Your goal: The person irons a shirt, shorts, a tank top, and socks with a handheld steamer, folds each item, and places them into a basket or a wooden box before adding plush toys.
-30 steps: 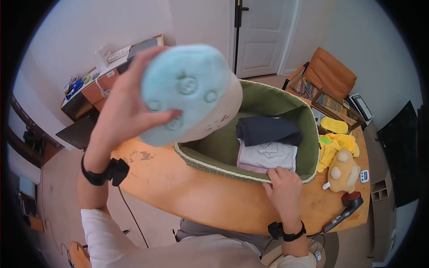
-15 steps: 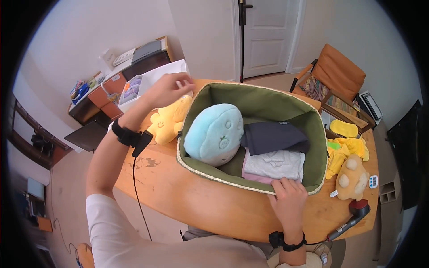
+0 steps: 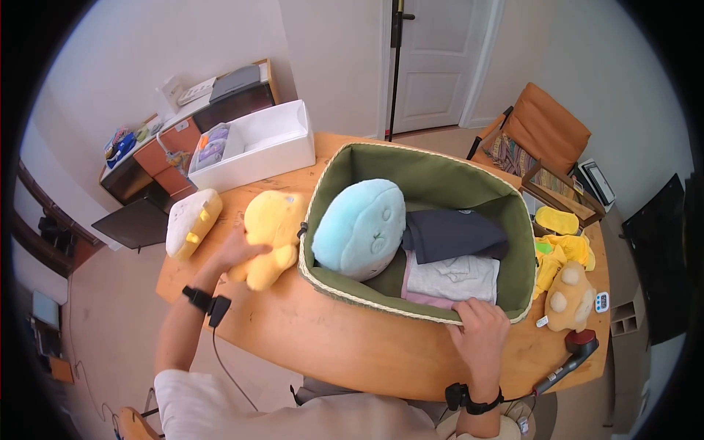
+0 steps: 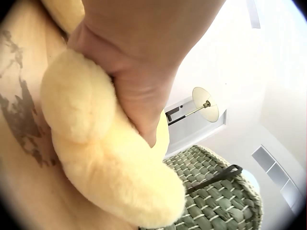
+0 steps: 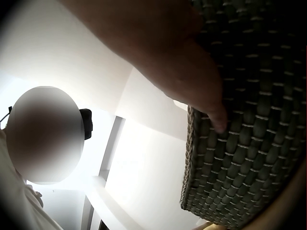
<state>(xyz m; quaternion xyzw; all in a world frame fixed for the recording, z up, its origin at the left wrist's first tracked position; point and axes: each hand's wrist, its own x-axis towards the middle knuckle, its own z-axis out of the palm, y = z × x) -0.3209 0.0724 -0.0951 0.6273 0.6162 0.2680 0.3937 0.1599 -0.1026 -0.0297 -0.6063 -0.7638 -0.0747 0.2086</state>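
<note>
A yellow plush toy (image 3: 273, 229) lies on the table left of the woven basket (image 3: 381, 298). My left hand (image 3: 236, 251) grips it from the left, thumb across its body; in the left wrist view the hand (image 4: 134, 72) presses into the soft plush (image 4: 115, 177). My right hand (image 3: 480, 326) holds the basket's near rim, with the thumb on the woven outside (image 5: 254, 143) in the right wrist view. Inside the basket are a light blue round plush (image 3: 359, 229), a dark folded cloth (image 3: 455, 236) and a grey folded cloth (image 3: 455, 279).
A white-and-yellow plush (image 3: 192, 224) sits at the table's left edge. Behind it stands a white box (image 3: 253, 165) with purple items. Right of the basket lie yellow cloth (image 3: 568, 253), a tan plush (image 3: 570, 297), a small timer (image 3: 602, 302) and a dark handheld device (image 3: 568, 363) with a red head.
The light blue plush went from my left hand into the basket. My left hand then moved back left and down and took hold of the yellow plush. My right hand stayed on the rim.
</note>
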